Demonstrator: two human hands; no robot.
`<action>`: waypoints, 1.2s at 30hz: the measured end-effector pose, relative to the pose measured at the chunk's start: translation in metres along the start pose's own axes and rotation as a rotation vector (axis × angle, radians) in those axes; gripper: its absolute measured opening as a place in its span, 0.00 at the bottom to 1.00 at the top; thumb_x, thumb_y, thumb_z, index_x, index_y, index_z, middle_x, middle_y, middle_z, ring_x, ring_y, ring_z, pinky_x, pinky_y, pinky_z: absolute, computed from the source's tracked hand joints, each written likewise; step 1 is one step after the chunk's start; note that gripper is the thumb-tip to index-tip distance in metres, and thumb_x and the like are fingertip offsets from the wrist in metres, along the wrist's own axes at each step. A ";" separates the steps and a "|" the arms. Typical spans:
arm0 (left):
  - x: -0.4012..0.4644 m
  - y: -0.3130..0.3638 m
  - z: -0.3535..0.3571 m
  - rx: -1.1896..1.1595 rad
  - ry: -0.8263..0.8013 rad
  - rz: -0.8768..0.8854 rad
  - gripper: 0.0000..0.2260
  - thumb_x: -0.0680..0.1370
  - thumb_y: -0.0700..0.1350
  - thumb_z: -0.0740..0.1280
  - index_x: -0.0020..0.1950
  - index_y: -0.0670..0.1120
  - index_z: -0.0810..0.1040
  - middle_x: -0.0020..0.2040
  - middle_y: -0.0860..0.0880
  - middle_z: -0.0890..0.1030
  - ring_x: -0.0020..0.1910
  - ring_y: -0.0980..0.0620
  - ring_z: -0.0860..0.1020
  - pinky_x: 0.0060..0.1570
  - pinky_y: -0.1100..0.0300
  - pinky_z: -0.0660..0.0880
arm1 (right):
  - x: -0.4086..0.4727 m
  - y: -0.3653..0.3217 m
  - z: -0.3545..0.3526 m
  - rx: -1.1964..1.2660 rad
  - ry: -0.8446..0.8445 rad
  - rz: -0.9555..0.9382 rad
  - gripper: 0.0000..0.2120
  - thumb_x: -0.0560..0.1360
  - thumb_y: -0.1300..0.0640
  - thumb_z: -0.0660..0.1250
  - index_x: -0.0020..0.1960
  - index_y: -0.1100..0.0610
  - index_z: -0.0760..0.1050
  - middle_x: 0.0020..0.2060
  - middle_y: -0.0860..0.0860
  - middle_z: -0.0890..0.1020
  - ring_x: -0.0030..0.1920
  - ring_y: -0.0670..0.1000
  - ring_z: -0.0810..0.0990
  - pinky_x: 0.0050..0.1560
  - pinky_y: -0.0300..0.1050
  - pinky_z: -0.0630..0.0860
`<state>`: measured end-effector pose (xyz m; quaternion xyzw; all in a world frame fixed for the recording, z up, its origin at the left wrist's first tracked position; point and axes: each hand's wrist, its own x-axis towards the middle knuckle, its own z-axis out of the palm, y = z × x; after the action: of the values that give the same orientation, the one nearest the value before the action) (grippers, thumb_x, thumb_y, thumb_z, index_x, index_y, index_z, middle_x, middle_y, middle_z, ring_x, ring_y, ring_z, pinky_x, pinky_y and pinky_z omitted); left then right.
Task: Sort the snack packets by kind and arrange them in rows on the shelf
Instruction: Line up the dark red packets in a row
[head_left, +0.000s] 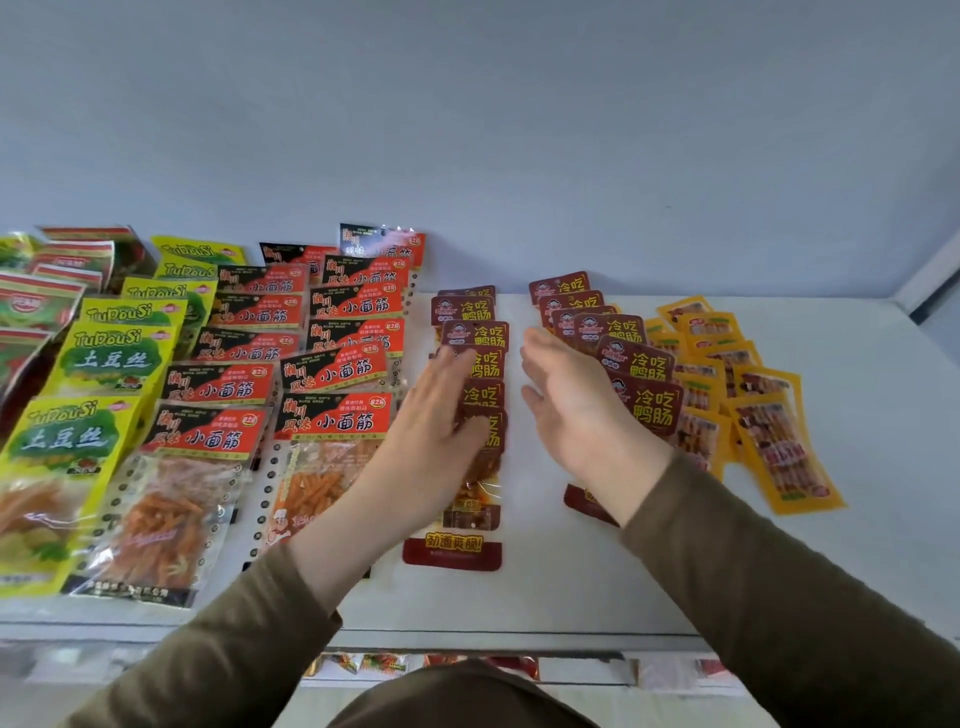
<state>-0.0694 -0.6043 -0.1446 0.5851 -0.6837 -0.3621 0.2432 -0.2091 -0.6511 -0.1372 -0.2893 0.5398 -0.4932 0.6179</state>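
Left hand (441, 400) flat on one maroon packet row (480, 332), right hand (566, 395) open beside second maroon row (644, 374); hands apart.

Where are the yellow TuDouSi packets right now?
In the head view, the yellow TuDouSi packets form a row on the shelf's left side, between the green-and-red packets at the far left and the red-and-black packets on their right.

A plain pale blue-grey back wall (519, 130) rises behind the flat white shelf board (857, 364). Light falls soft and even. At the right edge, a paler upright (935, 280), perhaps a side panel.
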 end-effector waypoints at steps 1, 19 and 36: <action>0.003 -0.006 0.006 0.243 -0.037 0.067 0.26 0.86 0.53 0.55 0.82 0.61 0.51 0.84 0.57 0.47 0.83 0.52 0.44 0.80 0.48 0.49 | 0.007 -0.003 0.003 -0.013 0.010 -0.002 0.17 0.85 0.55 0.59 0.73 0.55 0.70 0.69 0.50 0.74 0.68 0.48 0.72 0.72 0.46 0.64; 0.010 -0.032 0.031 0.762 -0.019 0.080 0.30 0.82 0.67 0.42 0.83 0.58 0.43 0.83 0.45 0.39 0.81 0.43 0.34 0.80 0.46 0.39 | 0.032 0.003 0.015 -0.081 -0.019 0.001 0.13 0.85 0.60 0.56 0.67 0.63 0.71 0.52 0.46 0.78 0.57 0.43 0.75 0.59 0.45 0.70; 0.021 -0.033 0.035 0.769 -0.018 0.131 0.31 0.82 0.69 0.40 0.83 0.60 0.40 0.83 0.47 0.38 0.81 0.44 0.34 0.79 0.43 0.35 | 0.073 -0.014 0.020 -0.202 -0.031 -0.146 0.21 0.84 0.61 0.56 0.77 0.59 0.63 0.70 0.51 0.72 0.69 0.48 0.69 0.71 0.46 0.64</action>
<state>-0.0798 -0.6190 -0.1941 0.5854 -0.8076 -0.0684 0.0228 -0.1996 -0.7262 -0.1481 -0.3962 0.5545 -0.4754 0.5564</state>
